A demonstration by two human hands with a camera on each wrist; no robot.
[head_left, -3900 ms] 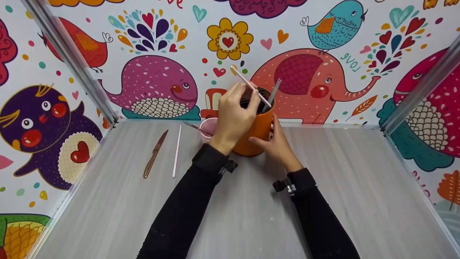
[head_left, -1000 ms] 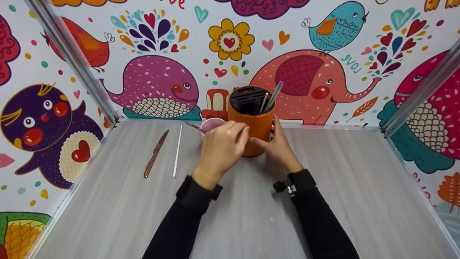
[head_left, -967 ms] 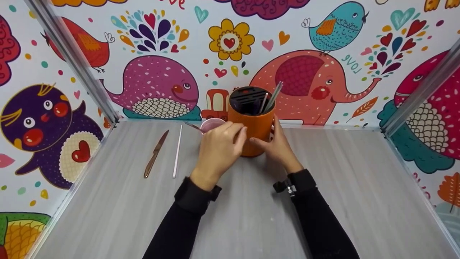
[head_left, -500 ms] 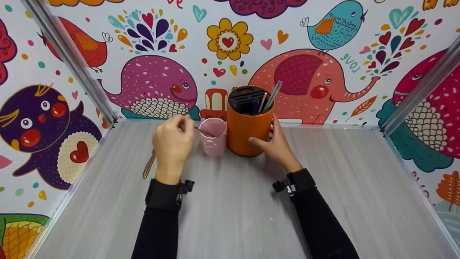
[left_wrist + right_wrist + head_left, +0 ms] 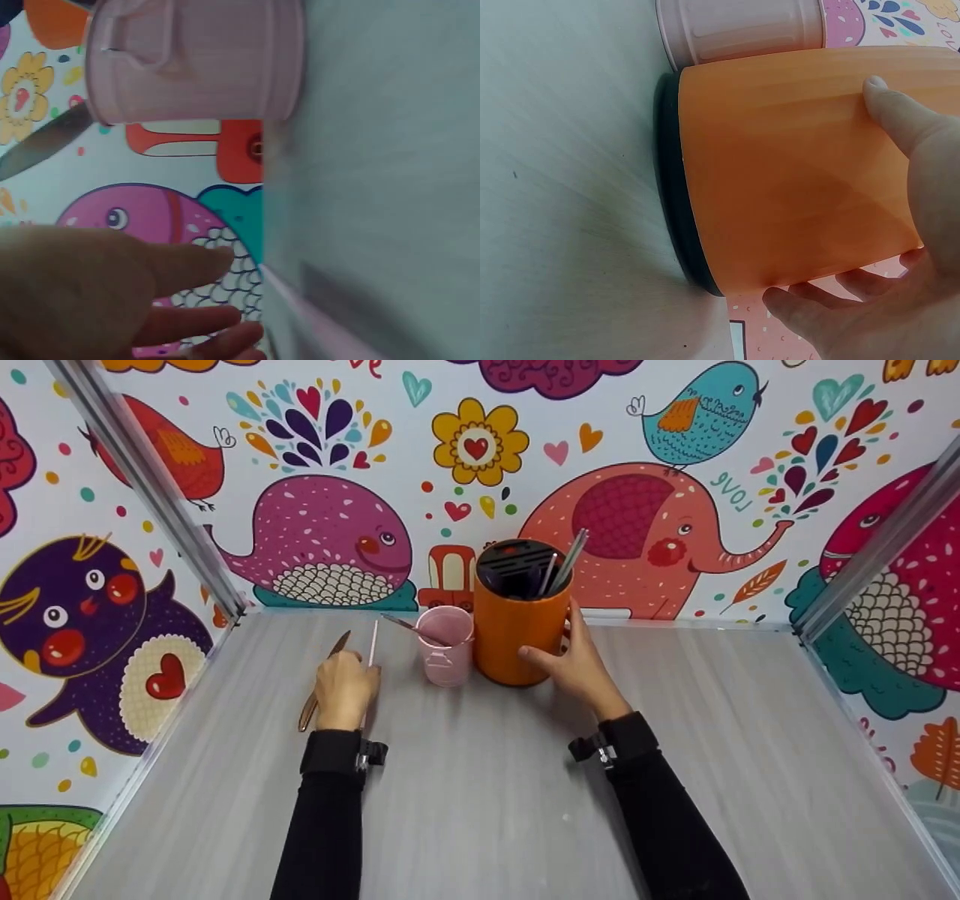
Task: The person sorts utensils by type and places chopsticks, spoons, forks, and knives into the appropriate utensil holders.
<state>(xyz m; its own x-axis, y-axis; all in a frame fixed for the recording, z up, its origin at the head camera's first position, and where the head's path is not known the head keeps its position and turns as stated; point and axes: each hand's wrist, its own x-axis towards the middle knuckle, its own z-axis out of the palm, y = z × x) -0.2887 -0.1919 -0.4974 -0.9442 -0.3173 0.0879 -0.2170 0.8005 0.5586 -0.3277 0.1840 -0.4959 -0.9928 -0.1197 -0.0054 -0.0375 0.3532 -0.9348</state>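
My left hand [image 5: 345,686] is low over a slim pale pink chopstick [image 5: 373,645] lying on the table. In the left wrist view its fingers [image 5: 187,266] are extended beside the chopstick [image 5: 315,319], with a gap showing. Just left of that hand, and partly covered by it, lies a copper-coloured knife [image 5: 308,712]. My right hand [image 5: 581,667] grips an upright orange knife holder [image 5: 517,637], thumb in front and fingers round the far side. From its black slotted top rise a pink stick [image 5: 550,570] and clear or grey sticks [image 5: 576,551].
A small pink bucket [image 5: 448,664] stands close to the left of the holder. A metal utensil with a flat blade [image 5: 45,142] leans out of it. Behind the table [image 5: 480,810] rises a cartoon-printed wall [image 5: 495,517], with metal posts [image 5: 142,472] at the corners.
My left hand, which held a pink chopstick over the holder, has moved left and down to the other chopstick. The first now stands in the holder. My right hand stays in place.
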